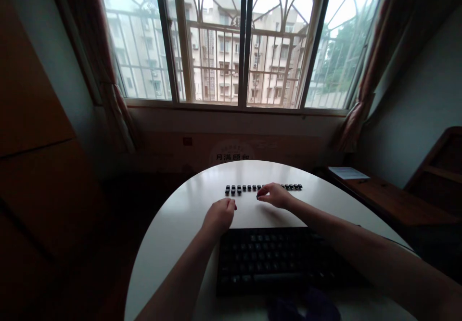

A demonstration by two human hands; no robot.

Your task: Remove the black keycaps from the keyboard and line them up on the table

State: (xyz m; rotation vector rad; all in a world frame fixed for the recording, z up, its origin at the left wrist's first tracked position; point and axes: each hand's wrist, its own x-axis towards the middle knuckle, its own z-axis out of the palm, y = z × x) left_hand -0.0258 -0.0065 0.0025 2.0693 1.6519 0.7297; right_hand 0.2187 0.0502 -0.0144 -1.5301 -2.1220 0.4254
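A black keyboard (274, 258) lies on the round white table (173, 229) close to me. Beyond it, a row of several small black keycaps (245, 188) stretches across the tabletop. My right hand (275, 196) reaches to the middle of that row, its fingers pinched together at a keycap. My left hand (219, 216) hovers curled over the table between keyboard and row, fingers closed; what it holds, if anything, is hidden.
A barred window (238, 42) with curtains at both sides fills the wall ahead. A wooden shelf (382, 191) with a white sheet (348, 173) stands to the right. A dark purple object (306, 307) lies at the table's near edge.
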